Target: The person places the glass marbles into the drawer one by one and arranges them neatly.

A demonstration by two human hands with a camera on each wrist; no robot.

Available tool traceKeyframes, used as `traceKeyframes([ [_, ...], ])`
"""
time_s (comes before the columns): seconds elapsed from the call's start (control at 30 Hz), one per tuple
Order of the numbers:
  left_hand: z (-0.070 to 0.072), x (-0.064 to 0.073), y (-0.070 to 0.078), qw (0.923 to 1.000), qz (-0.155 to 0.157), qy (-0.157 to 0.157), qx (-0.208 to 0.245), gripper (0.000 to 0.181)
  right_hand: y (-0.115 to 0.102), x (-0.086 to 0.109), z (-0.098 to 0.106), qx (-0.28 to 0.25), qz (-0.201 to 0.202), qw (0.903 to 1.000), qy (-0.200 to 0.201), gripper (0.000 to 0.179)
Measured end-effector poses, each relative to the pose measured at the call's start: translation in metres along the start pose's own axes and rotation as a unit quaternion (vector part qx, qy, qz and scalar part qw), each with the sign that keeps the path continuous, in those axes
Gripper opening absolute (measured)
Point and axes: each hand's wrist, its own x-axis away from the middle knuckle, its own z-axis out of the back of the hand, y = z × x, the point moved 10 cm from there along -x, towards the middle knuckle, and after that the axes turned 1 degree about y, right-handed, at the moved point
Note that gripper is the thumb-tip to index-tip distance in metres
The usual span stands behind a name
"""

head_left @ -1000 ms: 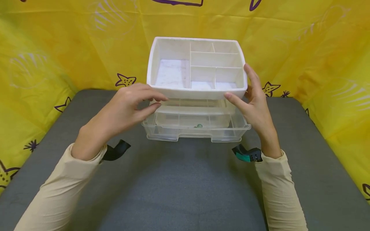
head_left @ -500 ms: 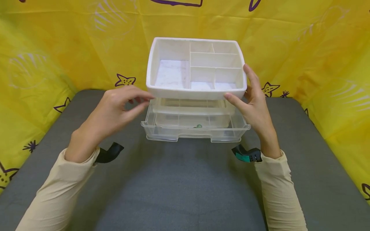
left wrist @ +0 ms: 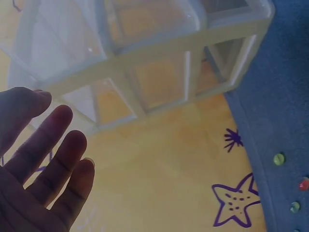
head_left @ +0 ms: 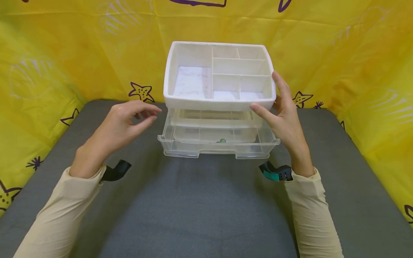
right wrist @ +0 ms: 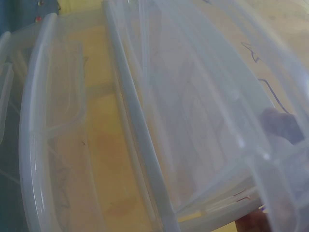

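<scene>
A white desktop drawer organizer [head_left: 222,105] with a divided top tray stands at the back middle of the grey table. Its clear bottom drawer [head_left: 219,149] sticks out toward me, with a small green marble [head_left: 223,141] inside. My right hand [head_left: 285,116] grips the organizer's upper right front corner, thumb on the front and fingers along the side. Just left of the organizer, my left hand [head_left: 124,120] hovers with loosely bent fingers and nothing in it. In the left wrist view, its fingers [left wrist: 72,150] are apart from the organizer's framed side [left wrist: 118,67].
Glass-like marbles, one green [left wrist: 279,158] and one red [left wrist: 303,183] among them, lie on the table in the left wrist view. A yellow cloth [head_left: 106,46] with sea-creature drawings hangs behind and at both sides of the table [head_left: 206,215].
My left hand has moved left, away from the organizer's front left corner. The right hand keeps its grip, and the organizer and pulled-out drawer stay in place.
</scene>
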Motion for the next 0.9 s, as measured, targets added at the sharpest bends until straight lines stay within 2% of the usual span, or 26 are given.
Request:
traceKeyframes([
  [0.13, -0.007, 0.005, -0.012, 0.9998, 0.012, -0.012, 0.006, 0.022, 0.0, 0.0, 0.0, 0.003, 0.0, 1.0, 0.0, 0.083],
  [0.3, -0.014, 0.009, -0.02, 0.9996, 0.019, -0.023, 0.003, 0.021, 0.001, 0.0, 0.0, 0.005, -0.002, 1.0, 0.0, 0.084],
  [0.57, -0.022, 0.015, -0.039, 0.9978, 0.053, -0.04, 0.0, 0.02, 0.001, 0.0, 0.0, 0.0, -0.001, 1.0, 0.001, 0.083],
  [0.9, -0.033, 0.025, -0.061, 0.9942, 0.077, -0.069, -0.03, 0.02, -0.002, 0.0, -0.001, -0.015, 0.011, 0.9998, -0.001, 0.084],
])
